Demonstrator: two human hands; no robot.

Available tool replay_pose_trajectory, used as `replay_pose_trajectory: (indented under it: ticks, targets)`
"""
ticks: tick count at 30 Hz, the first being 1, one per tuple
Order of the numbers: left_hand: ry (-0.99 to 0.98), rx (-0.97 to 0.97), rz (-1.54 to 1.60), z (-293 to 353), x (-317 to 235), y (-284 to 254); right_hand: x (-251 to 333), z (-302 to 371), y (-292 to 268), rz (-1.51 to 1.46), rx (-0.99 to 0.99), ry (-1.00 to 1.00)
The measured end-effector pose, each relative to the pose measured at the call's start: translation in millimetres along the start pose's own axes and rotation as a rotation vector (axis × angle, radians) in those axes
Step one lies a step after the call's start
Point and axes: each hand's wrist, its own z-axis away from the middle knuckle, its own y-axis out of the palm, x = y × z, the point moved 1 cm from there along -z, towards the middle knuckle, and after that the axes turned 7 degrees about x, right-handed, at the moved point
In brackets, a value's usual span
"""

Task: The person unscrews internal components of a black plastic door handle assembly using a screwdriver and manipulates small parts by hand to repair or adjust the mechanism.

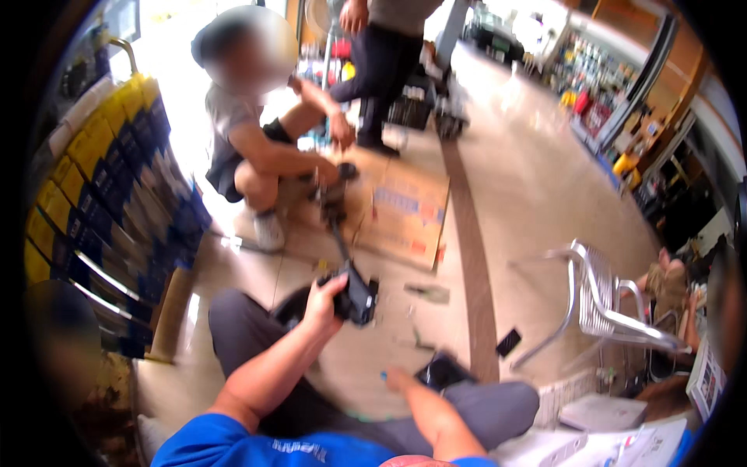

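My left hand [320, 305] is closed round a bulky black housing [358, 297], held above the floor in front of my knee. A thin dark rod [341, 243] runs from near its top toward a grey machine part [333, 204] by a crouching person's hand. Lower down, near my right knee, is my right hand [398, 380]. Its fingers are blurred and look pinched at a small blue thing [384, 376], whose kind I cannot make out. A shiny black object [445, 372] lies just beyond that hand.
A flattened cardboard sheet [401, 214] lies ahead, beside the crouching person [253, 140]. Another person [389, 62] stands behind it. Right of me are a metal chair [599, 300] and a black phone [509, 342] on the floor. Packaged goods [101, 187] hang at left.
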Motion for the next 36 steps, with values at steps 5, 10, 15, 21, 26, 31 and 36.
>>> replay_pose_trajectory:
  ticks: [5, 10, 15, 21, 26, 31, 36]
  targets:
    - [0.092, -0.110, -0.066, -2.8, -39.8, -28.3, 116.9, 11.7, -33.0, -0.032, -0.143, -0.192]
    - [0.017, -0.114, -0.001, 10.8, -40.7, -33.7, 108.6, 22.5, -6.2, 0.153, -0.171, -0.206]
    - [-0.026, -0.128, -0.056, 16.9, -39.6, -60.7, 89.7, 1.7, -12.8, 0.097, -0.133, -0.145]
    - [-0.086, -0.056, 0.118, 9.5, -25.2, -7.7, 35.2, -11.1, -66.9, -0.092, -0.371, -0.156]
    - [-0.008, -0.141, 0.073, 16.6, -20.9, -12.2, 69.6, 73.2, -242.7, -1.058, -0.432, -0.369]
    - [-0.036, -0.053, 0.013, 19.1, 7.3, 23.3, 84.3, 222.6, -318.5, -0.970, -0.515, -0.494]
    - [-0.050, 0.024, -0.015, 18.9, 27.6, 52.4, 102.3, 243.3, -314.5, -0.588, -0.763, -0.434]
